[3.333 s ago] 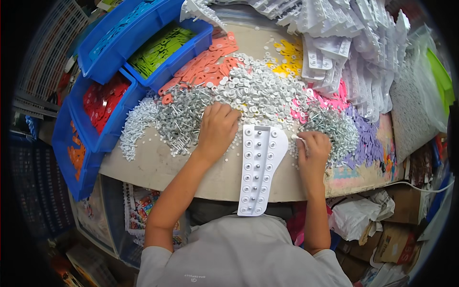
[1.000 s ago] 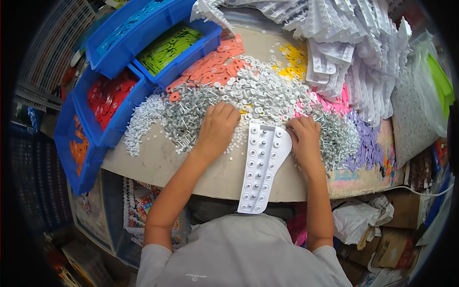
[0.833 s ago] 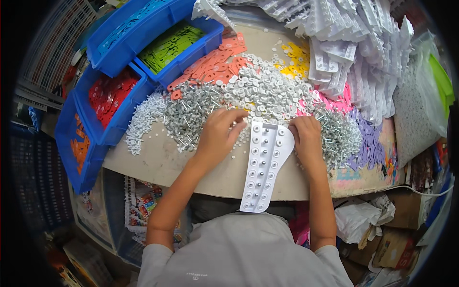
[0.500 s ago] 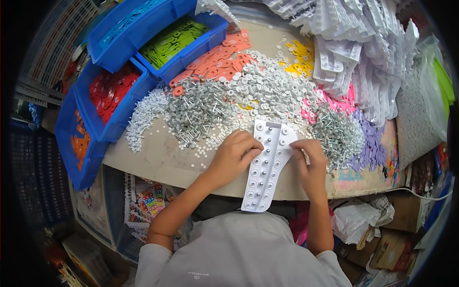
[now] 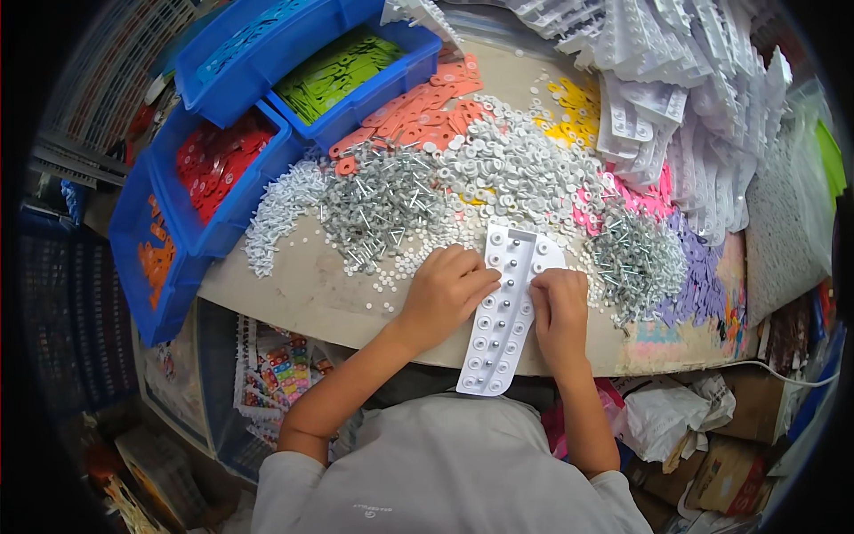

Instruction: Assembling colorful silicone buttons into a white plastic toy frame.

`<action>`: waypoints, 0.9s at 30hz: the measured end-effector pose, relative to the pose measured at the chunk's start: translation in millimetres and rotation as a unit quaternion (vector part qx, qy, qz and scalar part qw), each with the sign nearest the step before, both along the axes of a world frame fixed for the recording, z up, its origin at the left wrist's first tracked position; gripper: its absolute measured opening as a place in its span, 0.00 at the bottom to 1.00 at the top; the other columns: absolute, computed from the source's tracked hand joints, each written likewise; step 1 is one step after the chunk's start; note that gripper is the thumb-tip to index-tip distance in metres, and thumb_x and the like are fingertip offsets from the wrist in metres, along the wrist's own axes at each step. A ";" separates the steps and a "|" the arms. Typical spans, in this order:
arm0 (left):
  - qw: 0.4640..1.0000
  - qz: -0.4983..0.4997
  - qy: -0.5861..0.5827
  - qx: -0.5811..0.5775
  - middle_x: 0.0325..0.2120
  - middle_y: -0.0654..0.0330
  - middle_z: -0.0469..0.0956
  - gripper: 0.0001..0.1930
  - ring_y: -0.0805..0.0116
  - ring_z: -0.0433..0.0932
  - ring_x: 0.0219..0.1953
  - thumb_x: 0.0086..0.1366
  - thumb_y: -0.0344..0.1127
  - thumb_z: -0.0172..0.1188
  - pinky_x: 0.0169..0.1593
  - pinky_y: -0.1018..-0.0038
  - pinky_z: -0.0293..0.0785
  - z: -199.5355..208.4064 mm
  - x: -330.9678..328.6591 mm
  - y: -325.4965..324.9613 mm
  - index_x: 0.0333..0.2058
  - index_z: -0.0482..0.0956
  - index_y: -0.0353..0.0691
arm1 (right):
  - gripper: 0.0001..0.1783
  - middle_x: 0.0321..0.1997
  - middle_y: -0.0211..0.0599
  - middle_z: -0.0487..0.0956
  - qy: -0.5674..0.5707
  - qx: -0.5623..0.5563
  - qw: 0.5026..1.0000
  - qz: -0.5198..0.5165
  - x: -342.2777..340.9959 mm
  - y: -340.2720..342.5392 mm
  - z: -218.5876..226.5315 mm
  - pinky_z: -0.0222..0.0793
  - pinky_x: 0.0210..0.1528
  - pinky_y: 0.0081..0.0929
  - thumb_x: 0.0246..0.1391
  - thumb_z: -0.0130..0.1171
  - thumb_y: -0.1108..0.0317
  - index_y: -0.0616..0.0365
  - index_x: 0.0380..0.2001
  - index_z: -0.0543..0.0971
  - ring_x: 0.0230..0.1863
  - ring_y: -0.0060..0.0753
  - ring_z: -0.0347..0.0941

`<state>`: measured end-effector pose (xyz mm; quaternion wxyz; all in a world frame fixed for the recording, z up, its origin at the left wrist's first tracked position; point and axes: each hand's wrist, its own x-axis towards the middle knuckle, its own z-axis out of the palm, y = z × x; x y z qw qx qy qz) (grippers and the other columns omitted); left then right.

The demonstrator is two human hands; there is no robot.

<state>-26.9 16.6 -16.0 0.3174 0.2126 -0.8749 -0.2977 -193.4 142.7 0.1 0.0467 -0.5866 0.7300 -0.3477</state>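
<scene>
A long white plastic panel [image 5: 510, 303], wider at its far right, lies in front of me, its near end over the table's edge. Metal pins [image 5: 504, 304] stand in a line down its middle channel, with rows of round white washers [image 5: 481, 322] along both sides. My left hand [image 5: 447, 294] is closed in a pinch, its fingertips over the panel's left edge. On the right edge, my right hand [image 5: 562, 311] is also pinched, fingertips touching or just above the panel. Whatever either pinch holds is too small or hidden to make out.
Beyond the panel lie heaps of white washers [image 5: 525, 160], metal pins [image 5: 382, 196] and more pins [image 5: 636, 258]. Blue bins [image 5: 200, 240] with coloured pieces stand at left. White panels [image 5: 712, 151] are stacked at far right, near purple pieces [image 5: 694, 276] and a clear bag [image 5: 783, 214].
My right hand has moved left, onto the panel's right edge, and its fingers have drawn together. My left hand stays at the left edge, fingertips slightly further over the panel.
</scene>
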 end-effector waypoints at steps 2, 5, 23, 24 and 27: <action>1.000 -0.007 0.001 0.009 0.29 0.64 0.76 0.06 0.62 0.74 0.34 0.55 0.33 0.70 0.40 0.66 0.69 3.8 1.5 -3.5 0.33 0.84 0.42 | 0.09 0.36 0.41 0.75 0.015 -0.017 1.000 -0.003 2.2 0.8 -6.5 0.66 0.44 0.37 0.48 0.64 0.81 0.62 0.35 0.78 0.41 0.45 0.69; 1.000 -0.007 -0.005 0.002 0.29 0.63 0.77 0.05 0.60 0.74 0.35 0.57 0.32 0.68 0.42 0.65 0.68 7.2 1.8 -16.9 0.33 0.84 0.41 | 0.10 0.36 0.40 0.75 0.041 -0.039 0.998 0.000 1.9 1.2 -7.4 0.66 0.44 0.37 0.47 0.65 0.80 0.62 0.34 0.79 0.41 0.46 0.69; 0.986 0.043 -0.095 -0.131 0.31 0.59 0.73 0.07 0.58 0.72 0.41 0.54 0.31 0.65 0.49 0.64 0.66 -10.1 -23.7 -76.4 0.30 0.75 0.41 | 0.11 0.41 0.40 0.77 0.050 0.027 0.992 -0.115 -25.7 4.7 9.1 0.62 0.53 0.39 0.58 0.61 0.72 0.60 0.44 0.79 0.47 0.45 0.69; 0.986 0.043 -0.095 -0.131 0.31 0.59 0.73 0.07 0.58 0.72 0.41 0.54 0.31 0.65 0.49 0.64 0.66 -6.9 -22.3 -74.3 0.30 0.75 0.41 | 0.11 0.41 0.40 0.77 0.050 0.027 0.992 -0.115 -23.2 4.9 7.7 0.62 0.53 0.39 0.58 0.61 0.72 0.60 0.44 0.79 0.47 0.45 0.69; 0.984 0.047 -0.088 -0.147 0.30 0.59 0.74 0.07 0.57 0.73 0.40 0.56 0.29 0.66 0.48 0.63 0.66 17.5 -16.2 -59.9 0.33 0.78 0.41 | 0.12 0.39 0.42 0.76 -0.063 0.085 0.984 -0.144 -17.5 4.7 1.4 0.63 0.52 0.35 0.59 0.60 0.70 0.60 0.46 0.78 0.46 0.43 0.70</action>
